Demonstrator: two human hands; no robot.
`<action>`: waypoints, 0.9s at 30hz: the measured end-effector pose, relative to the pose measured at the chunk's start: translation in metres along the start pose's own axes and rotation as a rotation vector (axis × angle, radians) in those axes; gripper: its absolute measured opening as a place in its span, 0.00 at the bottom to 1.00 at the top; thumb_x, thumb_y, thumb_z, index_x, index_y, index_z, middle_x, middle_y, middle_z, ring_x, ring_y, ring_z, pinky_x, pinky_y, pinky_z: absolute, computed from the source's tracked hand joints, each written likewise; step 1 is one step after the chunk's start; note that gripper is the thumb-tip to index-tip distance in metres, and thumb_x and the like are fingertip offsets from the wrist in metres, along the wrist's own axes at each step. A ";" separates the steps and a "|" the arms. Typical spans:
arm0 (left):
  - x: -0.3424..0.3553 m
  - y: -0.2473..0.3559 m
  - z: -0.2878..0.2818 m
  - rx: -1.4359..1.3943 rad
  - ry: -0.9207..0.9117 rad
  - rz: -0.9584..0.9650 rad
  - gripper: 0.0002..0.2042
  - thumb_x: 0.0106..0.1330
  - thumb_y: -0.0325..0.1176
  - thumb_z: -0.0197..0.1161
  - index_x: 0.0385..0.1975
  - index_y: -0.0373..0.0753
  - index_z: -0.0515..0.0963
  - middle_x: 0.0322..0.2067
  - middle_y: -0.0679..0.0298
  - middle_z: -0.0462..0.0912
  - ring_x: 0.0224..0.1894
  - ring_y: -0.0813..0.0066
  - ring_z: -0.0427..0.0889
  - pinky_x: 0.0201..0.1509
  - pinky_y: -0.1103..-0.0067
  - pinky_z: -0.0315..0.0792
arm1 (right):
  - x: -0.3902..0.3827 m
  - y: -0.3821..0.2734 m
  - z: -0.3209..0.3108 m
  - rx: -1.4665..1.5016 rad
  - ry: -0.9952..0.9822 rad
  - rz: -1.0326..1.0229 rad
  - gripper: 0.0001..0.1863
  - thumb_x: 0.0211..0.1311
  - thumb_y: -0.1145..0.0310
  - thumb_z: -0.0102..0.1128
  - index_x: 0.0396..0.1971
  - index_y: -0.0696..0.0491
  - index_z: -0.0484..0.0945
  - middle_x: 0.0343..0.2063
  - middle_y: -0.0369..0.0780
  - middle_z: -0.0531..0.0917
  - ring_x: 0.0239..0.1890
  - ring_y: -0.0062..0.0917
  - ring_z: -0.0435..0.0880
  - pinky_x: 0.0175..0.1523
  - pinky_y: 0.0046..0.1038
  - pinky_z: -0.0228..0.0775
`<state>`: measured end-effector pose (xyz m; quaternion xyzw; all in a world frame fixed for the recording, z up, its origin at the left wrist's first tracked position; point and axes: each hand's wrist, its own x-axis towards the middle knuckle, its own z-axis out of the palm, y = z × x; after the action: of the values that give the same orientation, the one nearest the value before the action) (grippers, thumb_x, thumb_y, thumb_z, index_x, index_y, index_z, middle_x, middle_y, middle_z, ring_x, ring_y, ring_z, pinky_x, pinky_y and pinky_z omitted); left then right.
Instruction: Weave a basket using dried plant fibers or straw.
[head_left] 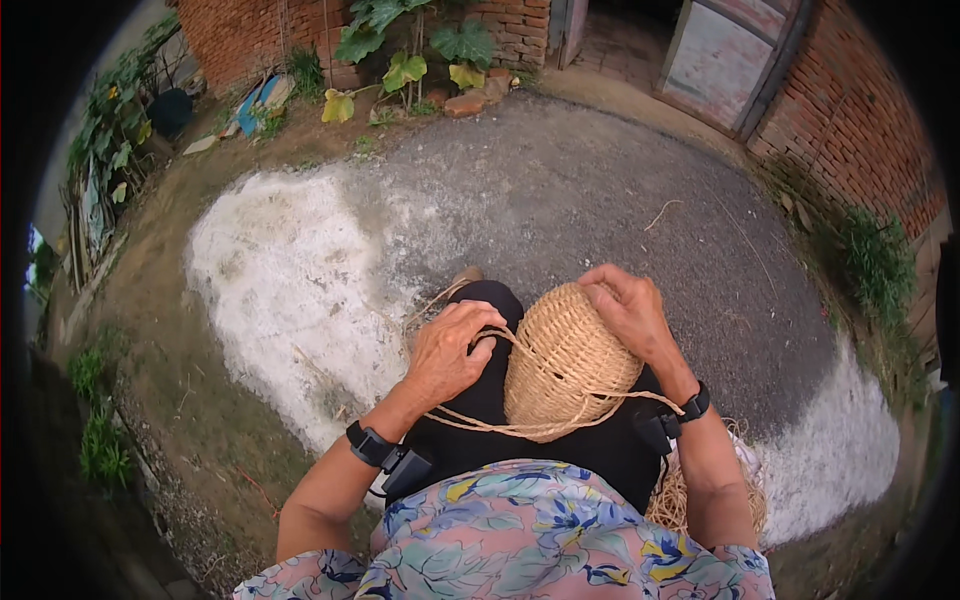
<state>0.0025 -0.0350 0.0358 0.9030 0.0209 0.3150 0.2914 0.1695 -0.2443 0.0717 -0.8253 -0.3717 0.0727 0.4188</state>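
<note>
A tan, rounded piece of woven straw (565, 350), shaped like a small basket or pouch, rests on my lap between my knees. My right hand (628, 312) is closed on its upper right edge, thumb and fingers pinching the rim. To the left of it, my left hand (452, 348) pinches a twisted straw cord that runs to the weave's left side. Another length of straw cord (490, 429) loops across my lap below the piece and stretches right toward my right wrist. The inside of the woven piece is hidden.
A loose heap of straw cord (670, 505) lies by my right hip, partly behind my forearm. Pale patches (290, 270) cover parts of the dark ground. Ahead are leafy plants (405, 65), a brick wall (850, 110) and a doorway with a worn door (722, 65).
</note>
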 end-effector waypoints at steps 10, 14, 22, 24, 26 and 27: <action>-0.003 0.013 0.011 -0.004 -0.179 0.196 0.04 0.52 0.25 0.65 0.25 0.40 0.78 0.22 0.64 0.80 0.25 0.65 0.81 0.27 0.72 0.74 | 0.020 0.003 0.004 0.077 -0.076 0.014 0.09 0.61 0.66 0.57 0.37 0.52 0.83 0.28 0.41 0.86 0.32 0.26 0.86 0.41 0.30 0.75; 0.000 0.010 0.013 0.117 -0.061 0.126 0.05 0.47 0.23 0.63 0.19 0.39 0.73 0.18 0.64 0.77 0.21 0.65 0.79 0.24 0.72 0.72 | 0.021 0.005 0.006 0.058 -0.067 -0.018 0.10 0.61 0.66 0.56 0.37 0.52 0.83 0.28 0.41 0.87 0.32 0.27 0.86 0.41 0.31 0.75; -0.010 -0.059 -0.009 0.297 -0.005 -0.292 0.03 0.48 0.26 0.63 0.20 0.39 0.76 0.19 0.61 0.80 0.22 0.61 0.81 0.26 0.68 0.74 | 0.022 0.004 0.006 0.053 -0.039 -0.047 0.10 0.62 0.65 0.56 0.37 0.53 0.83 0.27 0.42 0.87 0.31 0.28 0.86 0.40 0.31 0.75; -0.013 -0.080 -0.027 0.434 -0.021 -0.461 0.04 0.47 0.27 0.64 0.22 0.39 0.76 0.23 0.60 0.81 0.25 0.58 0.81 0.28 0.65 0.75 | 0.022 0.000 0.004 0.040 -0.081 -0.018 0.09 0.63 0.67 0.57 0.38 0.55 0.82 0.31 0.38 0.86 0.35 0.22 0.85 0.41 0.28 0.75; -0.014 -0.079 -0.041 0.563 -0.117 -0.395 0.09 0.49 0.28 0.66 0.30 0.39 0.79 0.34 0.57 0.83 0.33 0.56 0.83 0.36 0.65 0.77 | 0.021 0.003 0.004 0.040 -0.081 -0.009 0.09 0.63 0.67 0.57 0.38 0.55 0.82 0.31 0.38 0.86 0.35 0.22 0.84 0.41 0.27 0.75; -0.013 -0.074 -0.038 0.454 -0.077 -0.234 0.10 0.51 0.28 0.66 0.34 0.40 0.79 0.38 0.57 0.83 0.36 0.56 0.83 0.39 0.67 0.77 | 0.022 0.004 0.004 0.038 -0.086 0.003 0.09 0.63 0.67 0.57 0.38 0.55 0.82 0.31 0.38 0.86 0.34 0.21 0.84 0.41 0.27 0.75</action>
<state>-0.0193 0.0428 0.0123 0.9481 0.1843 0.2317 0.1163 0.1858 -0.2283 0.0706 -0.8138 -0.3870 0.1158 0.4178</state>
